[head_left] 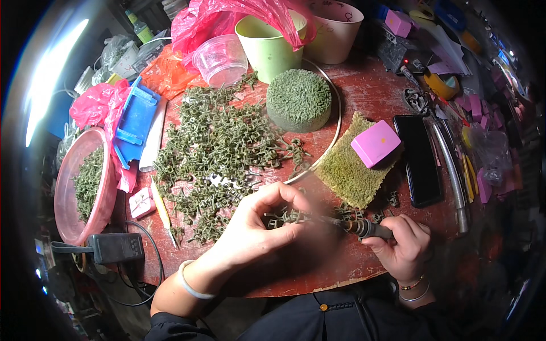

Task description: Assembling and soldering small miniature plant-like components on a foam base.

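Observation:
My left hand (250,233) is closed in a pinch, thumb and forefinger curled together above the front part of the table. Whatever sits between its fingertips is blurred and too small to make out. In my right hand (405,244) is a pen-shaped tool with a dark grey handle (375,230); its thin tip points left and meets the left fingertips. A large heap of small green branched pieces (222,136) spreads beyond and left of my left hand. More green pieces (347,213) lie just past the tool.
A round green textured block (298,99) stands at the back; a pink block (375,143) rests on a green rough pad (355,176). Right of it lie a black phone (418,162) and metal tube (449,170). A pink bowl (105,199) and yellow-handled knife (160,207) are left.

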`<control>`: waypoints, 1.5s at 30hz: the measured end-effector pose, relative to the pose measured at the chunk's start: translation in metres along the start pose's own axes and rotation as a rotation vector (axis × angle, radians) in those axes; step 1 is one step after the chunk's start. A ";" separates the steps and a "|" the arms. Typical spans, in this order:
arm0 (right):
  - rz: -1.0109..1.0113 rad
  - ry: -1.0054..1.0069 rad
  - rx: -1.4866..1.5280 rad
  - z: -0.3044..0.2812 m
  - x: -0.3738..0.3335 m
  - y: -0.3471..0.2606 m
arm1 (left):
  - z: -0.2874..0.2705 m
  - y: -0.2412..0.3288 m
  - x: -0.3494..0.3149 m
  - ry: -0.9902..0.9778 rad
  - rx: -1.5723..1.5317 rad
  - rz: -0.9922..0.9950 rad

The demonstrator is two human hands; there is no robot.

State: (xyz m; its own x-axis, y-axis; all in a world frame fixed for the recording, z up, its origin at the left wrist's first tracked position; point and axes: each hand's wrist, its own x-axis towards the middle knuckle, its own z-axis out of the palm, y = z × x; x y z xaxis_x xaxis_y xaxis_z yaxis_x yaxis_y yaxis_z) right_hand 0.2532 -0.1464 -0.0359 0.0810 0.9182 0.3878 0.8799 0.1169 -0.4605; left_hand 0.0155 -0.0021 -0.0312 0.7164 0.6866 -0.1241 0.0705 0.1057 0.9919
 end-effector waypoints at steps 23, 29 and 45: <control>0.002 0.017 -0.006 0.000 0.000 0.001 | 0.000 0.000 0.000 0.009 -0.066 -0.045; 0.028 0.005 0.012 -0.003 -0.001 0.001 | -0.002 -0.002 -0.001 0.009 -0.048 -0.045; 0.041 0.020 0.006 -0.008 0.000 0.000 | -0.002 -0.003 -0.001 -0.014 -0.038 -0.070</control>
State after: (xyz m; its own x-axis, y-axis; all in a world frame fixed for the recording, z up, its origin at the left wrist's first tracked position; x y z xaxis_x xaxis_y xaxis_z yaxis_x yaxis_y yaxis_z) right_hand 0.2573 -0.1491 -0.0293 0.1264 0.9147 0.3839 0.8728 0.0814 -0.4813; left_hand 0.0128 -0.0017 -0.0341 0.7205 0.6661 -0.1927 0.0945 0.1810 0.9789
